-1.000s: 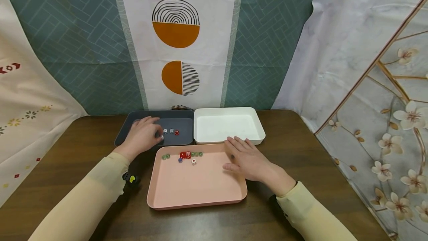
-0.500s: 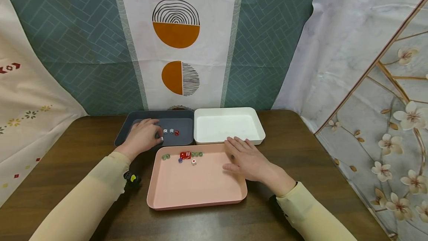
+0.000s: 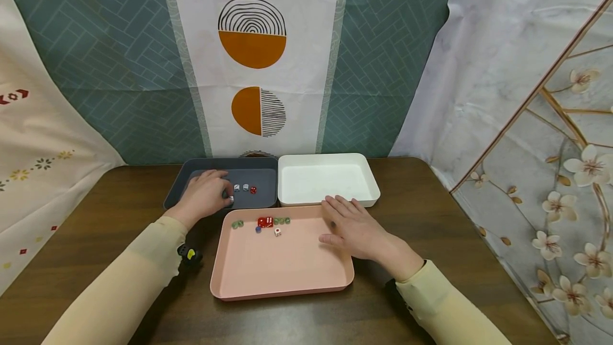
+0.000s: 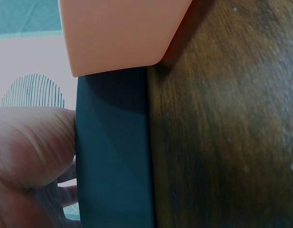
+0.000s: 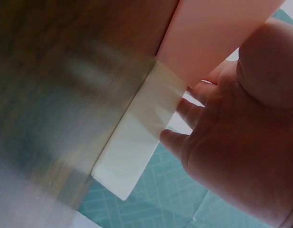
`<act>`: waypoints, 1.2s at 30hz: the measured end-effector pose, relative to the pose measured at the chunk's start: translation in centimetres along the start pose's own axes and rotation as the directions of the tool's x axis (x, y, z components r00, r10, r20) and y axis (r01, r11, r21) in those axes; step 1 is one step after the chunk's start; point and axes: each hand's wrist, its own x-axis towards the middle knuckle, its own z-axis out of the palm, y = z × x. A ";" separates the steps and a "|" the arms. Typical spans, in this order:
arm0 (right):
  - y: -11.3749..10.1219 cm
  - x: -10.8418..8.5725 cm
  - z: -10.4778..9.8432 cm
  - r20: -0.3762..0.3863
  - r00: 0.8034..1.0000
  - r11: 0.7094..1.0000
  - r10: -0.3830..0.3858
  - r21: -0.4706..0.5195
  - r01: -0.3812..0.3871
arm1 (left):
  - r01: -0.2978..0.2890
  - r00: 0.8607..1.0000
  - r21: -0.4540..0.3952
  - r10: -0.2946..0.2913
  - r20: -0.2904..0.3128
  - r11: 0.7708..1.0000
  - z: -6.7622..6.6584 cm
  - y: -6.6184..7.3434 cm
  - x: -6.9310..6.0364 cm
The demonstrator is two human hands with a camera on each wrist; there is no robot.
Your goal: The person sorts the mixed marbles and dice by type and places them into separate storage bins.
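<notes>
My left hand (image 3: 203,195) reaches into the dark grey tray (image 3: 191,166) at the back left. Its thumb and forefinger are curled at a small white die (image 3: 232,198), seemingly pinching it; the other fingers are partly hidden. Close by lie two pale dice (image 3: 246,187) and a red die (image 3: 253,190). My right hand (image 3: 356,230) lies spread over the right back corner of the pink tray (image 3: 282,294), fingertips near the white tray (image 3: 330,204). A small dark piece (image 3: 333,224) shows beside its thumb. In the left wrist view, the grey tray wall (image 4: 113,152) hides the fingertips.
Inside the pink tray are red dice (image 3: 265,222), several small green pieces (image 3: 282,221), a blue piece (image 3: 258,229) and a white die (image 3: 278,232). The trays stand close together on a brown wooden table (image 3: 431,217). Patterned cloth (image 3: 378,68) hangs behind.
My left hand has lowered very slightly at the white die since one second ago. The right hand and the trays stay where they were.
</notes>
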 end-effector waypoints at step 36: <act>0.0 0.2 0.0 0.019 1.000 1.000 0.009 -0.003 -0.009 | -0.036 0.989 -0.050 0.028 -0.146 0.998 -1.6 1.9 -2.1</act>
